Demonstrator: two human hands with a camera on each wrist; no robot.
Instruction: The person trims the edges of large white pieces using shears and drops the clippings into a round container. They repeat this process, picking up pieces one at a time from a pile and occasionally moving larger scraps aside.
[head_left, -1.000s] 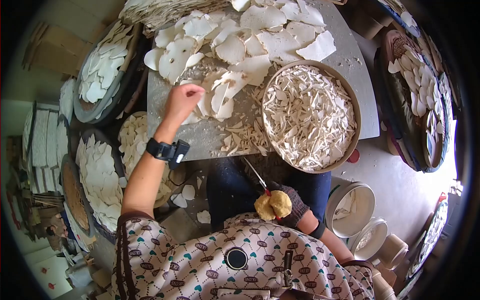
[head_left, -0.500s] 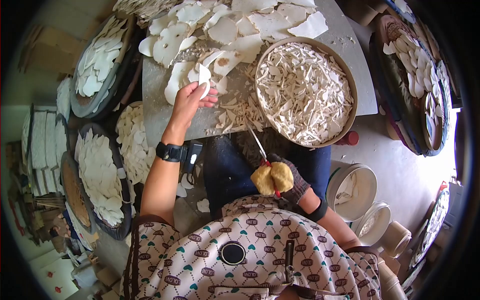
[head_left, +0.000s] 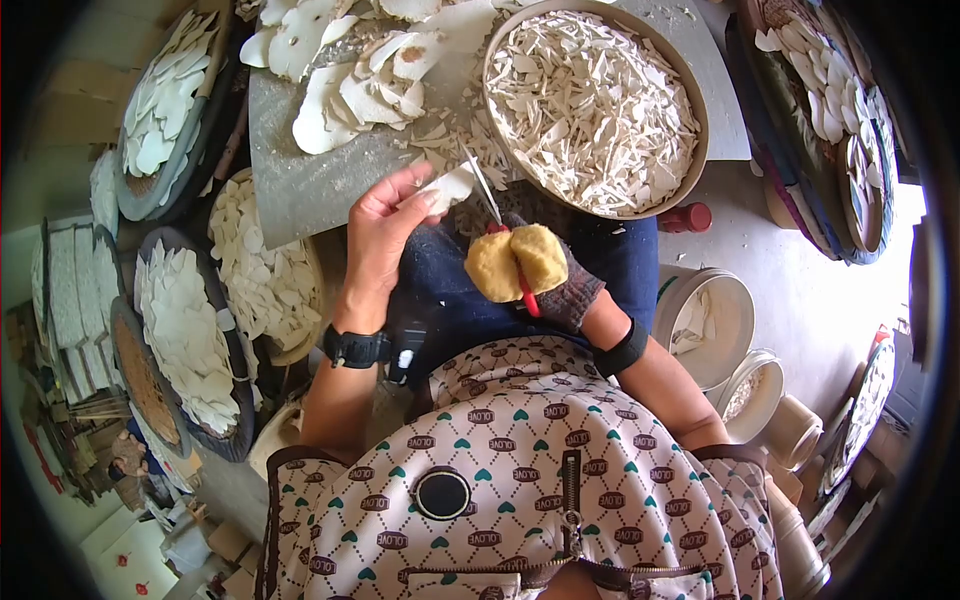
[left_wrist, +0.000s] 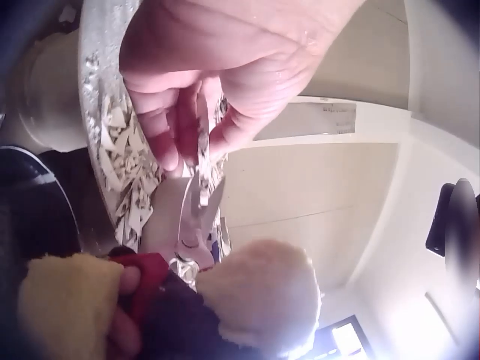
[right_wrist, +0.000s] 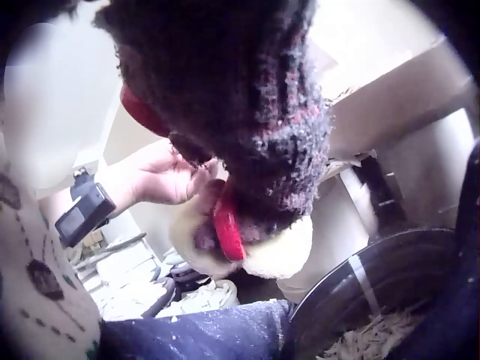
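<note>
My left hand (head_left: 380, 235) pinches a thin, flat white piece (head_left: 452, 188) between thumb and fingers, above my lap at the table's front edge. In a dark knitted glove, my right hand (head_left: 582, 290) grips red-handled scissors (head_left: 484, 190), whose handles are wrapped in thick yellow spongy padding (head_left: 540, 257). The piece's edge lies right by the scissor blades (left_wrist: 193, 217), which stand apart in the left wrist view. Seen from the right wrist, a red handle loop (right_wrist: 228, 225) shows between the pads, below the glove.
A large round tray (head_left: 699, 130) heaped with white shards stands on the grey table (head_left: 290, 185). Flat white pieces (head_left: 365, 95) and loose scraps lie left of it. Baskets of similar pieces (head_left: 185, 345) line the left side. White buckets (head_left: 735, 320) stand on the floor at right.
My left hand picked up a white piece from the table and brought it down and right to the scissors. My right hand rose with the scissors toward it. The head view tilted downward.
</note>
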